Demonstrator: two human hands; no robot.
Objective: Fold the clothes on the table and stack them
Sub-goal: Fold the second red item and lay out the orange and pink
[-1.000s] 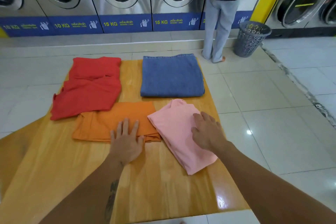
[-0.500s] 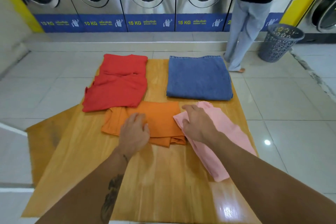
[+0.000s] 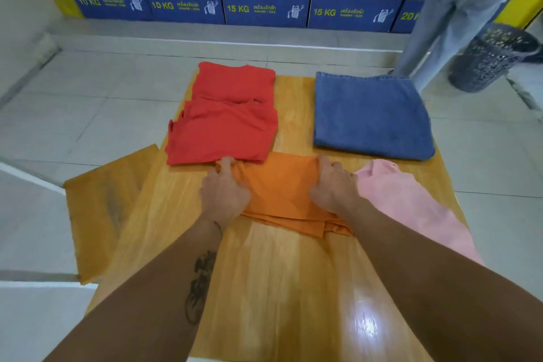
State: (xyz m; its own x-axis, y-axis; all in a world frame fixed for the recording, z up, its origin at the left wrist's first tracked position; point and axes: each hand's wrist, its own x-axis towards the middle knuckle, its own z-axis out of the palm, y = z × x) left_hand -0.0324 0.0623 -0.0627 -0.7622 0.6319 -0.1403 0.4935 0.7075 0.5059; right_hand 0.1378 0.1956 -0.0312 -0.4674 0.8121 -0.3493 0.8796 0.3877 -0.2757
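The far corners of the folded orange cotton garment are pinched by the left hand and right hand, fingers closed on cloth, at the wooden table's middle. Being soft, light and limp, it is best taken by its corners. Half a second earlier, the right hand was set on the pink garment.

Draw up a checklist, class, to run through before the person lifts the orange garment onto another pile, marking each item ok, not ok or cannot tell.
1. Left hand grips the orange garment at its far left corner: ok.
2. Right hand grips its far right corner: ok.
3. Orange garment folded flat, near edge tidy: not ok, layers splay out.
4. Red garment clear of the orange one: not ok, edges touch.
5. Blue garment folded, ready as a base: ok.
6. Pink garment folded: cannot tell.
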